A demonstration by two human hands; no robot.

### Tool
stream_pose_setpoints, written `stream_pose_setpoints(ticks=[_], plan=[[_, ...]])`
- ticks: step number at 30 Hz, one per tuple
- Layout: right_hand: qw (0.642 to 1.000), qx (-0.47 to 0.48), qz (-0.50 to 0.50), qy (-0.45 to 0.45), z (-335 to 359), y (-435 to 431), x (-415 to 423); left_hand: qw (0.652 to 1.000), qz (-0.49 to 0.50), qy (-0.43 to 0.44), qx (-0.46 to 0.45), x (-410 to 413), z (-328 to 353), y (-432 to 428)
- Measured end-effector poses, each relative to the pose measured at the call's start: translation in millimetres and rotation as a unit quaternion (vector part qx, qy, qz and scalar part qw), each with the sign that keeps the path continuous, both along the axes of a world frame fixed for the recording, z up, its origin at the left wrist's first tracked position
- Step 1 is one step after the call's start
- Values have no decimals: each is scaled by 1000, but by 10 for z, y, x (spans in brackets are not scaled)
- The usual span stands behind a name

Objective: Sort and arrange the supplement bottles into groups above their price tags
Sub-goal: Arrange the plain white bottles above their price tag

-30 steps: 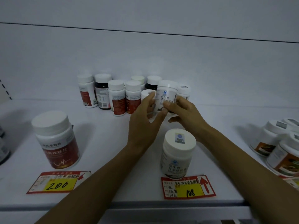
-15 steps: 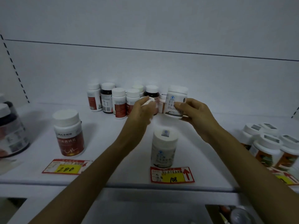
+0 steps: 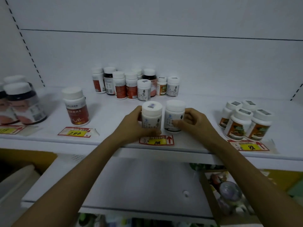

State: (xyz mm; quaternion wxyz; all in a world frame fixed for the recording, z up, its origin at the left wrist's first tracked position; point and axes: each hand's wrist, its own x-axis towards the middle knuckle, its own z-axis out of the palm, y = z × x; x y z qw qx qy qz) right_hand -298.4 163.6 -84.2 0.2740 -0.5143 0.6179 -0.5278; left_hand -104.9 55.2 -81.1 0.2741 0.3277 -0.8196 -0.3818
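Observation:
Two white bottles with pale labels stand side by side just behind the 108 price tag (image 3: 156, 140). My left hand (image 3: 133, 126) wraps around the left white bottle (image 3: 151, 114). My right hand (image 3: 192, 122) grips the right white bottle (image 3: 173, 115), which rests on the shelf. A mixed cluster of unsorted bottles (image 3: 131, 84) stands at the back of the shelf, among them two more pale-label ones (image 3: 144, 90).
A red-label bottle (image 3: 76, 108) stands above the 200 tag (image 3: 74, 132). Several orange-label bottles (image 3: 246, 122) sit above the 88 tag (image 3: 249, 145) at the right. Dark bottles (image 3: 21, 104) are at the far left. A lower shelf (image 3: 131, 182) and boxes lie below.
My right hand carried the white bottle from the back cluster down to the front and set it beside the other one. My left hand moved onto the front bottle. The view pulled back.

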Motion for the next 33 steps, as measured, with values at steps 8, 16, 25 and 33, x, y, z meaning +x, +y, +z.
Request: stream_pose_setpoints(ticks=[8,16,25,33], plan=[[995,25,42,92,-54,-37,-31,1000,-4,17,-10,-16,-54,-25],[997,21,39,69,-44,-40,-6,999,-15,30,0,-10,-50,-18],[994,-68,-78,-28,247,-57,75,989,68,119,48,28,23,-18],[964,19,-46,261,1032,-1143,371,992,37,108,50,52,185,-401]])
